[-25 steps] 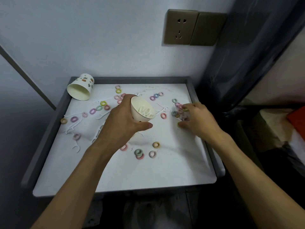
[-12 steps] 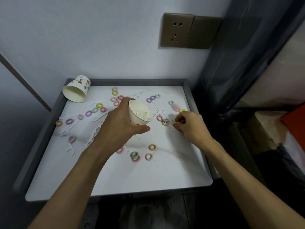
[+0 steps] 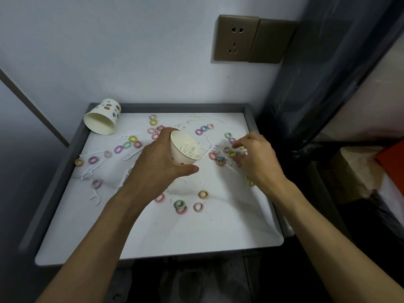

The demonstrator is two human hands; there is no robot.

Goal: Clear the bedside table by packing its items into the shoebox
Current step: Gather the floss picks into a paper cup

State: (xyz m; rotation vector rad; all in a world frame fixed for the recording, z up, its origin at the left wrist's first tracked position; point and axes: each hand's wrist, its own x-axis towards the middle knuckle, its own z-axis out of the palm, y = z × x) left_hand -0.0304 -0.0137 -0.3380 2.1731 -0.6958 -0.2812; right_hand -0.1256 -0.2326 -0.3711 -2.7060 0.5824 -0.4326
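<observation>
- Rings [image 3: 180,205], small and pastel, lie scattered over the white table [image 3: 153,237] among white floss picks [image 3: 96,195].
- A patterned tipped cup [image 3: 102,119] lies on its side in the far left corner, mouth toward the viewer; its print is too small to read.
- The left hand [image 3: 157,165] grips a paper cup [image 3: 185,150] tilted above the table's middle, with floss picks inside.
- The right hand [image 3: 258,158] rests curled fingers on a cluster of rings near the right rim; blur hides whether it holds any.
- A grey raised rim borders the table; a bronze wall socket [image 3: 236,38] and a dark curtain [image 3: 328,62] are behind.

Wall socket [image 3: 237,38] w/ switch [image 3: 272,41], dark curtain [image 3: 328,73]
</observation>
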